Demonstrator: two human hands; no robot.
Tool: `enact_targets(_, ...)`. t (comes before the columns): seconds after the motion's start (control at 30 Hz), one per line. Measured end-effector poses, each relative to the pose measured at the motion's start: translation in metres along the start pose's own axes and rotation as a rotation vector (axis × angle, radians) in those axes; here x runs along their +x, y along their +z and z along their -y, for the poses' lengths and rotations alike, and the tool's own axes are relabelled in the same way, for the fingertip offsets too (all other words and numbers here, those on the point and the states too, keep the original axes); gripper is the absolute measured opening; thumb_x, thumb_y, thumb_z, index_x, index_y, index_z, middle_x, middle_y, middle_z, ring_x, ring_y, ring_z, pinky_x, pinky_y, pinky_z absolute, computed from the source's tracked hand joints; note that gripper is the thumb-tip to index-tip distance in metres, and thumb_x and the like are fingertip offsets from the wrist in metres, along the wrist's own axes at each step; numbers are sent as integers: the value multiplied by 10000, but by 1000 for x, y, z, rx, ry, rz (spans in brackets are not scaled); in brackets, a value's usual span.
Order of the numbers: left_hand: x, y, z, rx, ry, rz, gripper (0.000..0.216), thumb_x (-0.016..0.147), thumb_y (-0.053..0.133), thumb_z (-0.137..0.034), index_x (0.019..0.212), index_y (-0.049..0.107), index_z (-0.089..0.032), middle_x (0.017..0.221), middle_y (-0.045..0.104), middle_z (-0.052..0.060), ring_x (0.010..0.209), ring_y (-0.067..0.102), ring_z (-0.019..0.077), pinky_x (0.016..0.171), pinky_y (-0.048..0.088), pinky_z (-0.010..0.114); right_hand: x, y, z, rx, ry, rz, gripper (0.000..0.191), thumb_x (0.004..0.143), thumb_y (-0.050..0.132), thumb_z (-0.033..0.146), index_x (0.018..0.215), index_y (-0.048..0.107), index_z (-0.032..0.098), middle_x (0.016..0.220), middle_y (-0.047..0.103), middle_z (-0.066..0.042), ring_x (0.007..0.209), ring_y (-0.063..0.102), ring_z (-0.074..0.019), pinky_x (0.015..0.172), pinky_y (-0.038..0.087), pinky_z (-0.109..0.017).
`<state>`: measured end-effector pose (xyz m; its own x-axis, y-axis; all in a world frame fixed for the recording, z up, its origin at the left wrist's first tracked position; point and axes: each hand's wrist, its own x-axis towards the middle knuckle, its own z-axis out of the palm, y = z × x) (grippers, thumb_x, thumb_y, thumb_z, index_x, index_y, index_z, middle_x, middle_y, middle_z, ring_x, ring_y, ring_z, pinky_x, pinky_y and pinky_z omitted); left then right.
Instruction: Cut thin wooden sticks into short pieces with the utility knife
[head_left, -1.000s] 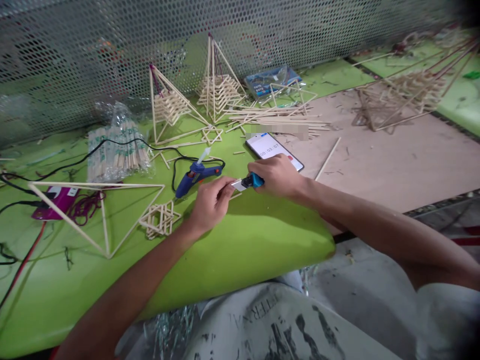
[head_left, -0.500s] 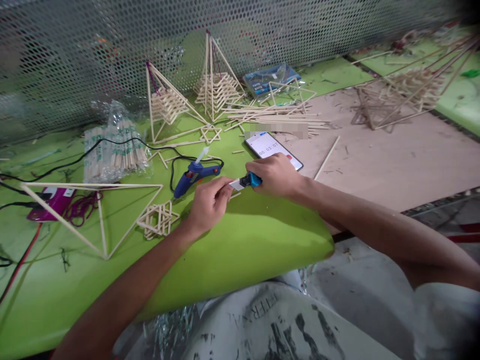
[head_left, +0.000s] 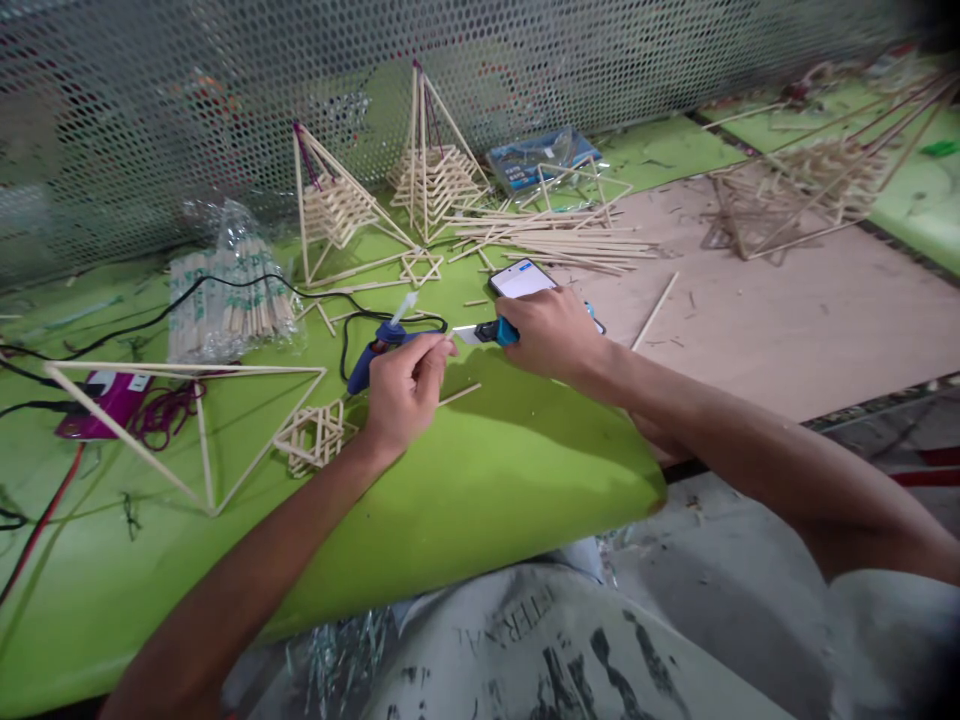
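Note:
My right hand [head_left: 555, 332] grips a blue utility knife [head_left: 507, 332], its blade pointing left. Between the pinched thumb and finger of my left hand [head_left: 403, 390] is a thin wooden stick [head_left: 451, 338]; only its end shows. The blade tip lies close to that end, and I cannot tell if they touch. A short loose stick [head_left: 460, 395] lies on the green surface below the hands. Behind my left hand sits a blue glue gun [head_left: 375, 355], partly covered. A small star-shaped stack of sticks [head_left: 313, 440] lies left of that hand.
A phone [head_left: 521, 280] lies partly under my right hand. At left are a triangular stick frame [head_left: 187, 371], a purple power strip [head_left: 101, 410] and bagged chopsticks [head_left: 229, 300]. Stick pyramids [head_left: 337, 210] and loose sticks [head_left: 570, 245] stand or lie toward the mesh panel [head_left: 300, 60].
My left hand has shifted left, uncovering more of the loose stick. My right hand and the knife have moved slightly up and left, covering more of the phone.

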<state>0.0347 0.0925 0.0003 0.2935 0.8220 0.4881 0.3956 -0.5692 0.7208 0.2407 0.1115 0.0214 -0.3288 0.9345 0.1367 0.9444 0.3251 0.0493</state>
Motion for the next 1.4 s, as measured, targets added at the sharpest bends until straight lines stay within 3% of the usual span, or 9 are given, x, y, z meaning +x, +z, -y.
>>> enact_targets(0.17, -4, 2, -4, 52, 55, 10, 207, 956, 517, -254, 875, 673, -144, 563, 530, -39, 479, 466, 67, 495, 356, 191, 11, 4, -16, 35, 36, -52, 210, 680, 509, 196, 818, 662, 159, 678, 640, -85, 535, 494, -170, 521, 217, -306)
enact_targets(0.23, -10, 6, -8, 22, 146, 75, 202, 949, 526, -241, 848, 671, -142, 629, 590, -11, 548, 532, 82, 520, 395, 188, 16, 2, -36, 68, 168, -138, 151, 656, 491, 162, 711, 632, 163, 573, 561, -45, 488, 433, -138, 512, 236, -290)
enact_targets(0.37, -15, 10, -10, -36, 47, 110, 208, 967, 493, -240, 888, 661, -147, 610, 556, -26, 510, 487, 73, 515, 381, 198, 16, -1, -62, 63, 186, -244, 197, 715, 422, 176, 746, 616, 162, 579, 524, -33, 538, 433, -147, 538, 274, -287)
enact_targets(0.53, -12, 9, -2, -118, -85, 105, 229, 982, 468, -303, 985, 657, -175, 575, 430, -53, 490, 382, 76, 489, 300, 222, 0, 6, -32, 146, -159, -169, 162, 671, 480, 234, 751, 612, 184, 629, 584, -12, 543, 435, -125, 528, 237, -283)
enact_targets(0.67, -12, 9, 1, -134, -71, 110, 201, 966, 496, -311, 958, 649, -181, 599, 494, -45, 501, 416, 75, 486, 303, 215, -7, 13, -11, 171, -336, -187, 181, 766, 427, 249, 728, 592, 185, 598, 554, -4, 505, 358, -108, 512, 186, -285)
enact_targets(0.8, -12, 9, 1, -128, -32, 132, 151, 949, 514, -275, 950, 630, -178, 689, 606, -23, 578, 534, 87, 541, 380, 200, -8, 17, -9, 156, -350, -210, 201, 800, 413, 256, 699, 573, 187, 571, 508, 2, 499, 298, -108, 512, 165, -289)
enact_targets(1.0, -13, 9, 2, -88, 7, 144, 121, 934, 525, -248, 926, 625, -180, 686, 601, -20, 563, 506, 86, 546, 374, 205, -6, 15, -10, 177, -332, -233, 183, 795, 436, 231, 752, 610, 196, 658, 545, -18, 572, 377, -125, 554, 175, -303)
enact_targets(1.2, -13, 9, -1, -56, 16, 160, 164, 948, 507, -281, 892, 620, -176, 606, 533, -33, 508, 430, 90, 500, 323, 220, -9, 13, -7, 190, -228, -211, 303, 740, 507, 482, 647, 560, 199, 570, 495, 0, 525, 338, -120, 531, 133, -298)
enact_targets(1.4, -12, 9, -2, -40, 35, 159, 173, 947, 514, -283, 891, 631, -169, 648, 586, -19, 538, 478, 94, 521, 349, 220, -7, 15, -10, 249, -285, -194, 216, 751, 432, 255, 757, 639, 194, 623, 591, -8, 540, 409, -119, 533, 183, -282)
